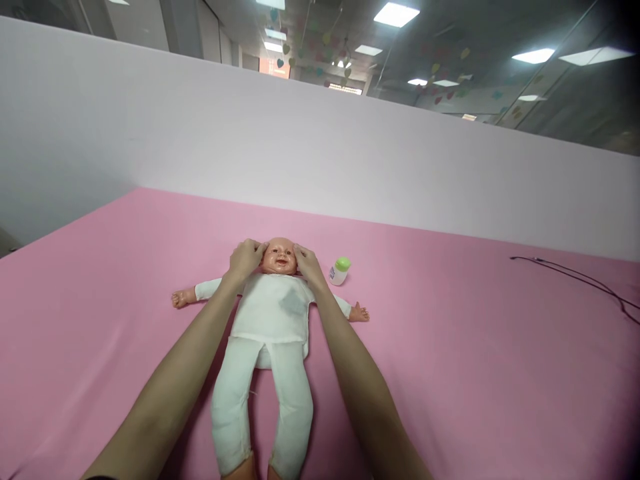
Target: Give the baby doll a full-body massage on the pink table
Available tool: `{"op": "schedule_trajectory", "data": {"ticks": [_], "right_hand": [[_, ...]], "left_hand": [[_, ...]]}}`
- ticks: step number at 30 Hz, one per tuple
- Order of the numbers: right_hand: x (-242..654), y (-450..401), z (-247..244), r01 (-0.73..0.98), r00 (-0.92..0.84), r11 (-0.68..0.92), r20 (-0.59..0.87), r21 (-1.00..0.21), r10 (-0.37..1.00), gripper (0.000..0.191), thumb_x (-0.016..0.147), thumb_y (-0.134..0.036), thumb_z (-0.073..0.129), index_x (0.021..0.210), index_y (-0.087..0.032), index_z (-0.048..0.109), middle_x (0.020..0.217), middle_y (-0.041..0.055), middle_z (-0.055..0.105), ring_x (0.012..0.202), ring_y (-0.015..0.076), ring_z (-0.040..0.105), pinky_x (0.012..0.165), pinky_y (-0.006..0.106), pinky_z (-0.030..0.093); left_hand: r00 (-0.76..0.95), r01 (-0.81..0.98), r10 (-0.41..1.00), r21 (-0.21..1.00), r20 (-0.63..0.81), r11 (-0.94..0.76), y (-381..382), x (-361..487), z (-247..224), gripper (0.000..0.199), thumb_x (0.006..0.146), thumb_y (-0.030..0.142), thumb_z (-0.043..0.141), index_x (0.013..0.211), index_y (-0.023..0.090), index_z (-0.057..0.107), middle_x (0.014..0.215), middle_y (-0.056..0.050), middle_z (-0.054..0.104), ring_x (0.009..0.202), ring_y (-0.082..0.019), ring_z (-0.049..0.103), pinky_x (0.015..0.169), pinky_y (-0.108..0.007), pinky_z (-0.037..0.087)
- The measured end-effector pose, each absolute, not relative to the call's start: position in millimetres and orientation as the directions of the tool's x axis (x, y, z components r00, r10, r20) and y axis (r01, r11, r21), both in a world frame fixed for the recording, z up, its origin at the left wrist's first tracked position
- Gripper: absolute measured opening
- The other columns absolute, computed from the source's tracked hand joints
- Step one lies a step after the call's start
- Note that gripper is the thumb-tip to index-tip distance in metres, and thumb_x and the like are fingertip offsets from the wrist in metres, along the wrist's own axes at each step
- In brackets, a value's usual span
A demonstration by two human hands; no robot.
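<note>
White cloth covers the baby doll (270, 313) lying on pink fabric (425, 353), its glossy head between my left hand (245, 260) and right hand (310, 265), fingers (255, 248) together and cupped on its temples, a green-capped bottle (340, 271) just beside

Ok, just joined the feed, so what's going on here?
A person's left hand and right hand cup the sides of a baby doll's head. The doll, dressed in white cloth, lies on its back on a pink sheet, arms spread, with a green-capped bottle beside its head.
</note>
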State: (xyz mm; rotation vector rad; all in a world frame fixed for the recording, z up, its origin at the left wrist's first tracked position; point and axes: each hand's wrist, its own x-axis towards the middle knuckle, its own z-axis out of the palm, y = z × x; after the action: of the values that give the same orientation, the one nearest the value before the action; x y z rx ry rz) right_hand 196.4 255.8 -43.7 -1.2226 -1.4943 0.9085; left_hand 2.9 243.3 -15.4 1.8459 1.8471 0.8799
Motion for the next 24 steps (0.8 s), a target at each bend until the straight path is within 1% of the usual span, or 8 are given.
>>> {"op": "schedule_trajectory", "data": {"ticks": [3,5,9,11,14,17,21,24], "right_hand": [[203,251,-34,0.342,-0.119,0.282,0.256,-0.897,0.959,0.052,0.096,-0.064,0.053,0.11,-0.02,0.075,0.111,0.0083,0.078,0.111,0.0285,0.068,0.101,0.043,0.053],[208,245,-23,0.386,-0.228,0.307,0.233,-0.87,0.945,0.06,0.089,-0.063,0.068,0.132,-0.021,0.07,0.13,0.011,0.073,0.121,0.0313,0.067,0.106,0.045,0.051],[221,236,-9,0.411,-0.413,0.339,0.159,-0.846,0.897,0.094,0.072,-0.049,0.091,0.154,-0.024,0.054,0.151,0.0119,0.061,0.131,0.0358,0.063,0.109,0.048,0.053],[228,235,-7,0.401,-0.438,0.362,0.171,-0.841,0.883,0.093,0.073,-0.042,0.091,0.156,-0.026,0.052,0.154,0.0103,0.059,0.134,0.0355,0.061,0.111,0.048,0.052],[237,239,-8,0.384,-0.457,0.36,0.164,-0.85,0.874,0.081,0.082,-0.037,0.084,0.156,-0.027,0.052,0.155,0.0081,0.059,0.137,0.0327,0.059,0.114,0.048,0.05],[240,240,-6,0.384,-0.471,0.343,0.138,-0.857,0.871,0.069,0.09,-0.04,0.076,0.155,-0.027,0.053,0.153,0.008,0.06,0.138,0.0309,0.059,0.115,0.048,0.049],[230,234,0,0.462,-0.439,0.352,0.135,-0.814,0.888,0.085,0.079,-0.041,0.088,0.155,-0.029,0.053,0.155,0.0079,0.059,0.137,0.0333,0.059,0.113,0.047,0.051],[225,234,0,0.547,-0.38,0.314,0.103,-0.776,0.919,0.089,0.075,-0.035,0.091,0.155,-0.027,0.052,0.151,0.0108,0.062,0.132,0.0354,0.062,0.11,0.049,0.052]], "left_hand": [[0.1,0.666,0.964,0.703,0.246,-0.249,244,-5,-13,0.045,0.102,0.052,0.048,0.114,0.021,0.077,0.114,-0.012,0.078,0.1,-0.026,0.071,0.082,-0.032,0.048],[0.258,0.595,0.927,0.711,0.273,-0.375,243,-10,-10,0.055,0.095,0.059,0.06,0.135,0.024,0.069,0.132,-0.011,0.072,0.114,-0.028,0.068,0.089,-0.032,0.05],[0.385,0.575,0.897,0.703,0.217,-0.418,243,-17,-9,0.089,0.07,0.054,0.087,0.149,0.024,0.059,0.145,-0.011,0.065,0.126,-0.035,0.063,0.098,-0.036,0.052],[0.401,0.558,0.892,0.717,0.21,-0.419,245,-22,-11,0.098,0.068,0.048,0.09,0.155,0.025,0.053,0.154,-0.011,0.058,0.136,-0.036,0.057,0.106,-0.039,0.049],[0.442,0.509,0.877,0.752,0.189,-0.419,247,-32,-13,0.097,0.071,0.043,0.087,0.159,0.026,0.049,0.164,-0.009,0.048,0.147,-0.034,0.049,0.117,-0.041,0.043],[0.456,0.482,0.877,0.786,0.152,-0.387,246,-37,-10,0.096,0.074,0.046,0.086,0.159,0.026,0.048,0.166,-0.009,0.045,0.147,-0.033,0.049,0.116,-0.04,0.045],[0.437,0.563,0.884,0.716,0.167,-0.414,241,-28,-3,0.101,0.069,0.054,0.089,0.158,0.025,0.051,0.148,-0.012,0.065,0.132,-0.037,0.063,0.103,-0.041,0.053],[0.389,0.634,0.897,0.645,0.21,-0.426,239,-21,-2,0.092,0.07,0.051,0.088,0.152,0.024,0.058,0.132,-0.012,0.074,0.117,-0.038,0.07,0.094,-0.042,0.055]]}}
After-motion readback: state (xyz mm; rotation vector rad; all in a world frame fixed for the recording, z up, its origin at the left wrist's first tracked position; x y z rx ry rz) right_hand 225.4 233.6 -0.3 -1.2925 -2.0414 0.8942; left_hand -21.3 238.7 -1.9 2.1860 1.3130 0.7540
